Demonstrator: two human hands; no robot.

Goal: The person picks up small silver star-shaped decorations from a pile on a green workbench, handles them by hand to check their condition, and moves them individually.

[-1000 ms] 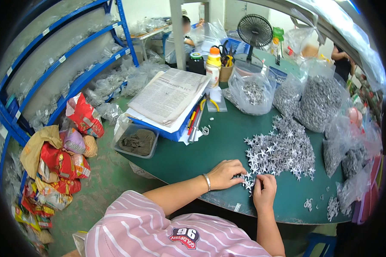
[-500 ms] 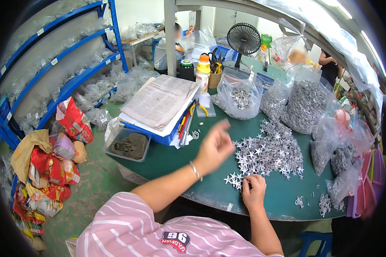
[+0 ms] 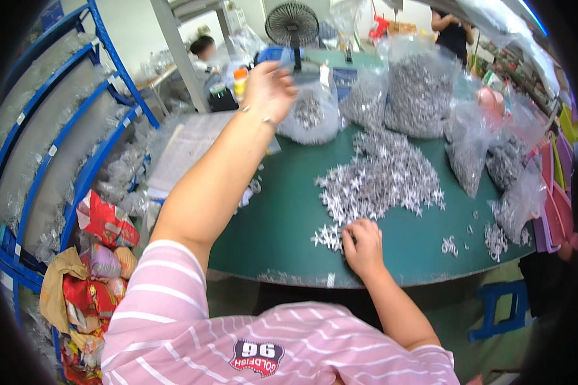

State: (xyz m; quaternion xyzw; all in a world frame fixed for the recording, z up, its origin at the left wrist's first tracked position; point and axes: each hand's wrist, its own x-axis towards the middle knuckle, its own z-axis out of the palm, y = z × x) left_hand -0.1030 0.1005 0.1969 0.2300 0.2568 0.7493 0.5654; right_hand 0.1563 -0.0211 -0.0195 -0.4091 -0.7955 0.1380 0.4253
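My left hand (image 3: 268,90) is raised and stretched out far over the green table (image 3: 282,224), right beside a clear plastic bag (image 3: 311,112) holding small grey pieces. I see only its back, and its fingers are hidden. My right hand (image 3: 363,247) rests on the table near its front edge. Its fingers are curled onto a few white star-shaped pieces (image 3: 327,237) at the near edge of a big loose pile of the same pieces (image 3: 379,183).
Several full clear bags (image 3: 420,86) stand behind and to the right of the pile. A black fan (image 3: 292,25), a stack of papers (image 3: 186,151), blue shelves (image 3: 77,147), red packets (image 3: 103,221) and a blue stool (image 3: 498,308) surround the table. Other people (image 3: 205,51) work at the back.
My left hand has left the pile, risen and swung far forward to the clear bag. My right hand has stayed at the pile's near edge. The view has shifted closer.
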